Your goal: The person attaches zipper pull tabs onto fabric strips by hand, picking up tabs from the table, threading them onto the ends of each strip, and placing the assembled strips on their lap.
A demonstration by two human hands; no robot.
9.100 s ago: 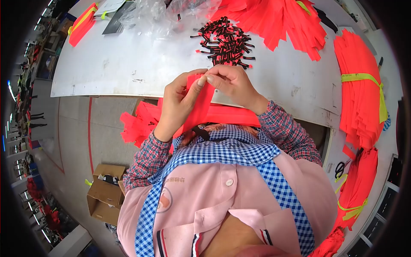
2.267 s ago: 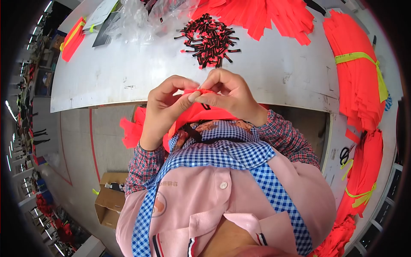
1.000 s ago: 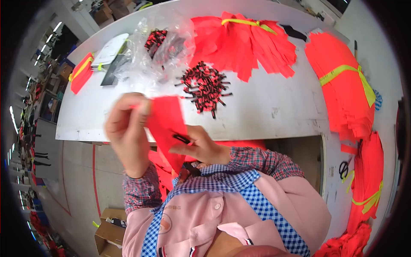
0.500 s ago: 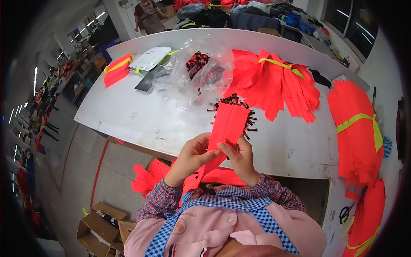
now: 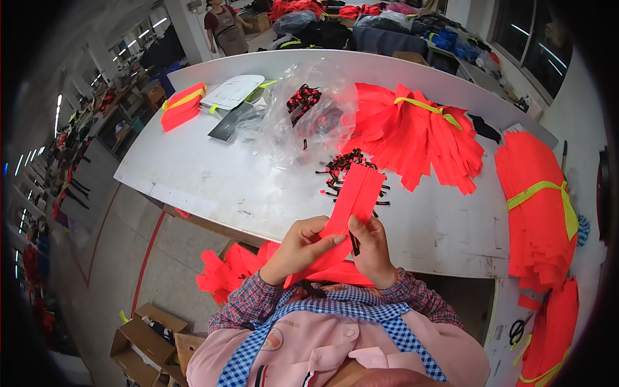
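Note:
Both hands are at the table's front edge, holding a bright red-orange zipper point(image 5: 356, 193) with a line down its middle. My left hand point(image 5: 300, 248) pinches the lower part between thumb and fingers. My right hand point(image 5: 373, 251) grips the zipper's right edge, its thumb on top. A small black zipper pull point(image 5: 354, 244) sticks out below that thumb. Past the zipper's upper end lies a loose pile of black-and-red zipper pulls point(image 5: 335, 171), partly covered by it. More red-orange zippers point(image 5: 232, 267) hang at my lap, below the left hand.
A clear plastic bag point(image 5: 284, 122) holds more pulls. Behind it to the right lies a tied zipper bundle point(image 5: 419, 142); another bundle point(image 5: 535, 226) hangs at the right edge. Papers point(image 5: 232, 92) and a small bundle point(image 5: 182, 113) are at left. Scissors point(image 5: 516, 332) lie lower right. A person point(image 5: 227, 32) stands beyond.
The zipper has shifted slightly right in my hands. My right thumb has moved a little right and down, and a black pull now shows below it. The view has tilted slightly.

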